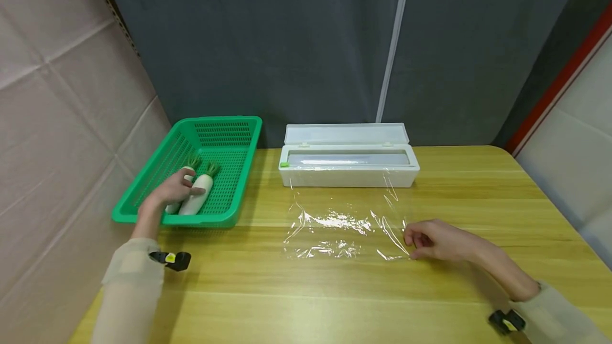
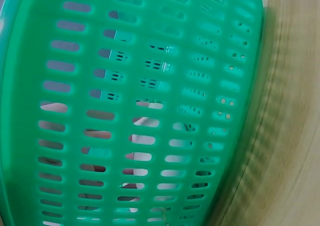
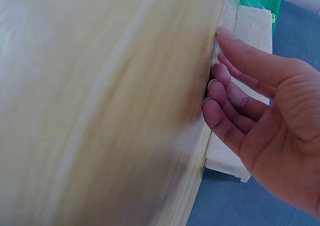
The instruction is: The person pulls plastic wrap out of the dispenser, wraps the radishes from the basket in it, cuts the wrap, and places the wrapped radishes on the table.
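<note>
In the head view my left hand (image 1: pixel 174 190) is inside the green basket (image 1: pixel 234 203), its fingers and thumb about a white radish (image 1: pixel 196 200) with trimmed green stems. A second radish (image 1: pixel 173 208) lies beside it, partly under the hand. The basket wall hides most of that hand in the left wrist view. My right hand (image 1: pixel 442 240) pinches the near right corner of a clear sheet of plastic wrap (image 1: pixel 334 222). This sheet stretches over the table from a white wrap dispenser (image 1: pixel 349 178); the right wrist view shows thumb and curled fingers (image 3: pixel 220 93) at the film's edge.
The dispenser's lid (image 1: pixel 346 134) stands raised at the back, and a small green piece (image 1: pixel 285 164) sits on its left rim. Everything rests on a wooden table (image 1: pixel 306 301). A dark grey curtain (image 1: pixel 268 41) hangs behind, with a pale wall covering (image 1: pixel 62 121) along the left.
</note>
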`<state>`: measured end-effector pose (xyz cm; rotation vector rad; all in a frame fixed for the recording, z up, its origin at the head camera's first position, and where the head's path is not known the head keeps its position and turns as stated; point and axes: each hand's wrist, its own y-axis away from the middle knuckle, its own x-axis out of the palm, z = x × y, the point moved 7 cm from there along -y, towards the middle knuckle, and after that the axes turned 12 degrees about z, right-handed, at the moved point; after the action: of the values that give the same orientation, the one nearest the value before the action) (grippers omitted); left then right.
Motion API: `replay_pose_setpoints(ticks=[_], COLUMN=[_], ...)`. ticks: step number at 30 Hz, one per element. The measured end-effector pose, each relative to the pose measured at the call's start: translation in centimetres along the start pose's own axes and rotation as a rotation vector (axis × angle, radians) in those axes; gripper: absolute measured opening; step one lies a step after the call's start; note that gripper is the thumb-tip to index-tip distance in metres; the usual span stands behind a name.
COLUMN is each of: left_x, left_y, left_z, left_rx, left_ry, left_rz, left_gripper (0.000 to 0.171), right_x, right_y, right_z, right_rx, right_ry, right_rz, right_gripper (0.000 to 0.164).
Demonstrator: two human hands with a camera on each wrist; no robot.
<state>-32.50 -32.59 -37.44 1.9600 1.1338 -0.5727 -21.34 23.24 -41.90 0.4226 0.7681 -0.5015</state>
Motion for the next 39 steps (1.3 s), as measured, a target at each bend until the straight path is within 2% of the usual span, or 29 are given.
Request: replay_pose_setpoints(ticks=[9, 16, 20, 33, 39], left_x=[0.7, 0.5, 0.4, -0.8, -1.2], left_y=[-0.5, -0.5, -0.3, 0.1, 0.2], left_z=[0.7, 0.1, -0.2, -0.8, -1.7], left_rx=[-0.036, 0.018, 0.026, 0.049, 0.090], left_ry=[-0.039, -0.085, -0.072, -0.044, -0.022], left_rz=[0.069, 0.053, 0.022, -0.143, -0.217], left_gripper=[0.074, 0.065, 0.066, 0.067, 0.069], right_x=[0.0, 0.0, 0.0, 0.1, 0.1], right_y=[0.0, 0.1, 0.1, 0.1, 0.1], right_z=[0.0, 0.1, 0.0, -0.4, -0.3], right_rx=[0.003, 0.001, 0.018, 0.058, 0.052], right_ry=[-0.006, -0.006, -0.011, -0.014, -0.021], right_rz=[-0.005, -0.008, -0.004, -0.002, -0.006], right_gripper=[0.020, 0.019, 0.019, 0.020, 0.019])
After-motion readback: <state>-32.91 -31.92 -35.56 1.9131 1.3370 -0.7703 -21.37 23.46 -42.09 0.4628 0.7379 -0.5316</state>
